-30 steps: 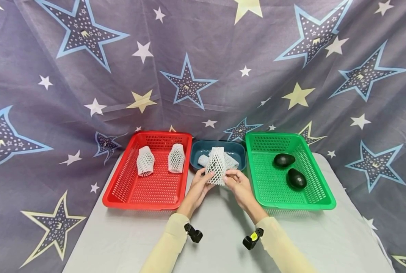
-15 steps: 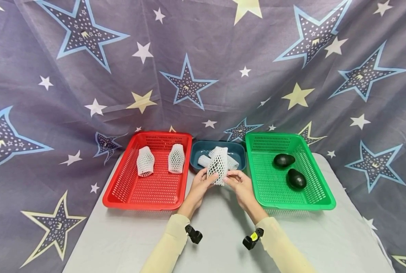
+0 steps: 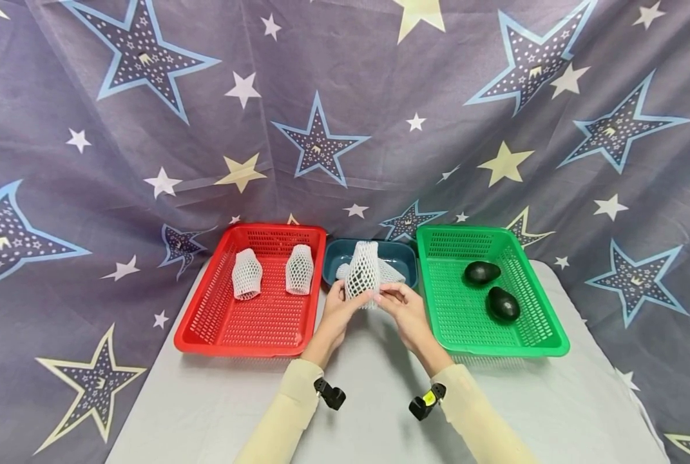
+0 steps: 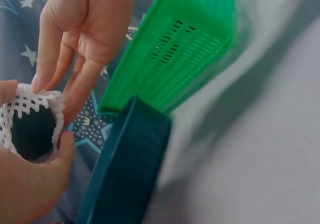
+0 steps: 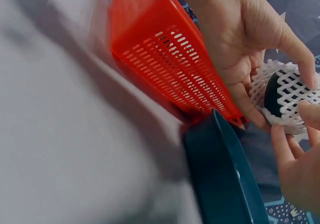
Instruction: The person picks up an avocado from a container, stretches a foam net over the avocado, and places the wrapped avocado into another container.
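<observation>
Over the near side of the blue tub, both hands hold a white foam fruit net (image 3: 363,270) with a dark avocado (image 4: 34,134) inside it. My left hand (image 3: 334,322) grips the net's lower left side between thumb and fingers. On the lower right, my right hand (image 3: 410,317) pinches its edge. The net's narrow end points up and away in the head view. In the left wrist view the avocado's dark end shows through the opening, the net's rim around it. The right wrist view shows the net's mesh (image 5: 295,96) stretched over the fruit, fingers of both hands around it.
At left, a red basket (image 3: 237,351) holds two netted fruits (image 3: 247,276). The blue tub (image 3: 405,254) behind the hands contains more white foam nets (image 3: 392,273). Two bare avocados (image 3: 504,304) lie in the green basket (image 3: 504,351) at right. A star-patterned cloth hangs behind.
The netted avocado has tilted and shifted slightly left and up in the hands. Both hands keep hold of it; the baskets and tub have stayed put.
</observation>
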Demonstrator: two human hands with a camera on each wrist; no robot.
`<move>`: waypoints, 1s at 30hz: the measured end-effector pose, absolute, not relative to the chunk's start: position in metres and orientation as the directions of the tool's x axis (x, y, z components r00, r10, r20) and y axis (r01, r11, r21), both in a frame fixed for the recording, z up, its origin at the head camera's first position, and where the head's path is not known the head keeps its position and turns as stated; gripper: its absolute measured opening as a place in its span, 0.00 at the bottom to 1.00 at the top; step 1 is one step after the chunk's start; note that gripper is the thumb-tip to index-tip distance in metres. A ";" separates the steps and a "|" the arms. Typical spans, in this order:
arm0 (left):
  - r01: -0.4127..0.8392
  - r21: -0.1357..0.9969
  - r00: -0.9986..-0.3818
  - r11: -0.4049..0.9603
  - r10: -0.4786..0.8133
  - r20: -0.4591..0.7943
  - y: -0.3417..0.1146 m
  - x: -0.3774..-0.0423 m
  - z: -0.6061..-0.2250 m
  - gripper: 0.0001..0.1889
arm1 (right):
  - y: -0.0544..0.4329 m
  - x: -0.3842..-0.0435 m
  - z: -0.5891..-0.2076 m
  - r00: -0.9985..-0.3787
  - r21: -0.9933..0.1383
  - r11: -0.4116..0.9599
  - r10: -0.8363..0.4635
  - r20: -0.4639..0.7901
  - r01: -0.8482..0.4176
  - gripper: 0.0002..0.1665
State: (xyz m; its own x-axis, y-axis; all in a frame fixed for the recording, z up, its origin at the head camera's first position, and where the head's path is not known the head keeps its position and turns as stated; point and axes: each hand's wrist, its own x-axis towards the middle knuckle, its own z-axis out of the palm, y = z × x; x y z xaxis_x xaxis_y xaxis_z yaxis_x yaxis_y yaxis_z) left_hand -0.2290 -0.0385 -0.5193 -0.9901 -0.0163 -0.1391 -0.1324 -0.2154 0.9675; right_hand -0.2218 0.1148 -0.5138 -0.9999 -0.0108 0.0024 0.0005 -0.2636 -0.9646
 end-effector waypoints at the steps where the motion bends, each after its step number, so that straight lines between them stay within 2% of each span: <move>1: -0.134 0.968 -0.990 -0.212 -0.015 -0.141 -0.040 -0.229 -0.517 0.34 | 0.114 -0.222 -0.512 -1.000 -0.966 -0.260 -0.022 0.006 0.000 0.17; 8: -0.150 0.976 -0.989 -0.160 0.008 -0.151 -0.060 -0.227 -0.500 0.36 | 0.100 -0.219 -0.505 -0.997 -0.967 -0.255 -0.078 0.026 -0.005 0.17; 11: -0.143 0.973 -0.989 -0.183 -0.006 -0.147 -0.072 -0.229 -0.491 0.36 | 0.090 -0.217 -0.505 -0.995 -0.962 -0.271 -0.103 0.011 0.017 0.17; 17: -0.134 0.961 -0.987 -0.242 -0.054 -0.152 -0.104 -0.238 -0.475 0.37 | 0.065 -0.209 -0.515 -0.965 -0.979 -0.145 -0.240 -0.105 0.143 0.22; 22: -0.161 0.961 -0.972 -0.224 -0.132 -0.194 -0.131 -0.246 -0.461 0.36 | 0.039 -0.205 -0.523 -0.928 -0.975 -0.042 -0.318 -0.193 0.217 0.25; 26: -0.178 0.961 -0.959 -0.211 -0.180 -0.217 -0.150 -0.251 -0.454 0.36 | 0.022 -0.204 -0.524 -0.907 -0.966 -0.025 -0.351 -0.234 0.259 0.25; 30: -0.207 0.968 -0.944 -0.144 -0.231 -0.236 -0.167 -0.255 -0.449 0.37 | 0.011 -0.203 -0.524 -0.896 -0.956 -0.037 -0.359 -0.260 0.292 0.22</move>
State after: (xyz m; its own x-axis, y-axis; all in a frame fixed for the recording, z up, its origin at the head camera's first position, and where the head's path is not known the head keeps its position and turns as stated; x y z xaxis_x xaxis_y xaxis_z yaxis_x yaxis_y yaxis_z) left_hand -0.2551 -0.1668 -0.4487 -0.9437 -0.2315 -0.2363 -0.2069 -0.1443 0.9677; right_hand -0.2035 0.0109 -0.5243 -0.8962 -0.3592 -0.2604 0.2924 -0.0366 -0.9556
